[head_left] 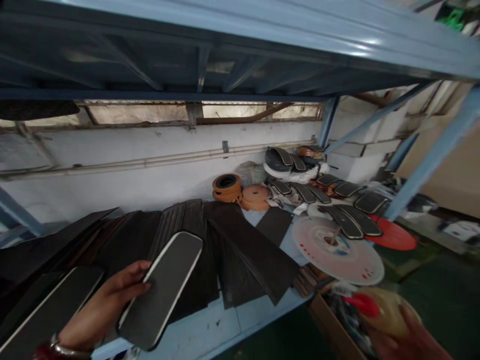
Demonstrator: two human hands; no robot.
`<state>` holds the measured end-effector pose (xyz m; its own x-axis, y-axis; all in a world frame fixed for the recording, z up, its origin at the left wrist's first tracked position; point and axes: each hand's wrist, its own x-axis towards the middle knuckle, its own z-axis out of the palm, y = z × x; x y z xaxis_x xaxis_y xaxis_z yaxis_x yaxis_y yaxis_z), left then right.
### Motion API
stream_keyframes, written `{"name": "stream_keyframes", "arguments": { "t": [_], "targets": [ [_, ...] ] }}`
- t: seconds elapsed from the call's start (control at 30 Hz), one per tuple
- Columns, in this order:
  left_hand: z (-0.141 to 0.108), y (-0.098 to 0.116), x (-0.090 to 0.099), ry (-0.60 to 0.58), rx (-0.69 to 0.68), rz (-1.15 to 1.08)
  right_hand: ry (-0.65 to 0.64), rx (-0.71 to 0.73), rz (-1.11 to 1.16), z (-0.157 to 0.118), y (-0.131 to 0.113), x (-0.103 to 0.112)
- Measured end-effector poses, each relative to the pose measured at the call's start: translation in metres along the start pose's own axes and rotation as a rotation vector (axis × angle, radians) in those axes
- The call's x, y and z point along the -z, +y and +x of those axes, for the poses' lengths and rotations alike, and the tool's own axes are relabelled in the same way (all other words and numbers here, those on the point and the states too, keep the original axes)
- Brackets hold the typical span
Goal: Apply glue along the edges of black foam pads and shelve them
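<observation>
Under a blue steel shelf frame, the left hand is clenched around the long edge of an oblong black pad with a pale rim, its fingers curled over the rim and the pad tilted up just above the shelf. A metal bangle circles that wrist. Another rimmed black pad lies just beside the hand, at the near left.

At the near right, the right hand is blurred and cut off by the frame edge. Its fingers press against a tan roll, possibly packing tape, with a red part at its side, above an open cardboard box. How firm that grip is cannot be told.

Overlapping dark sheets cover the shelf's middle. Farther right, a pale disc on a spindle overlaps a red disc, and more rimmed pads lie fanned across both. Orange rolls stand near the far white wall, beneath a pipe.
</observation>
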<state>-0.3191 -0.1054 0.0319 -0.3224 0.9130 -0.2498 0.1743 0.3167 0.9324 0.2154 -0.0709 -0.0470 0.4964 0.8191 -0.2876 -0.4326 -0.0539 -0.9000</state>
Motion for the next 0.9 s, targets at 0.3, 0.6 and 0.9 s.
{"name": "stream_keyframes", "arguments": {
  "t": [0.3,0.6,0.9],
  "targets": [
    [-0.023,0.051,-0.165,-0.915,0.032,-0.075,-0.473,0.042,0.313,-0.008,-0.089,-0.058],
    [-0.014,0.066,-0.201,-1.016,-0.025,0.113,-0.603,0.229,0.174,0.005,-0.111,-0.045],
    [-0.007,0.068,-0.21,-1.05,-0.01,0.175,-0.637,0.242,0.11,0.008,-0.114,-0.041]
  ]
}}
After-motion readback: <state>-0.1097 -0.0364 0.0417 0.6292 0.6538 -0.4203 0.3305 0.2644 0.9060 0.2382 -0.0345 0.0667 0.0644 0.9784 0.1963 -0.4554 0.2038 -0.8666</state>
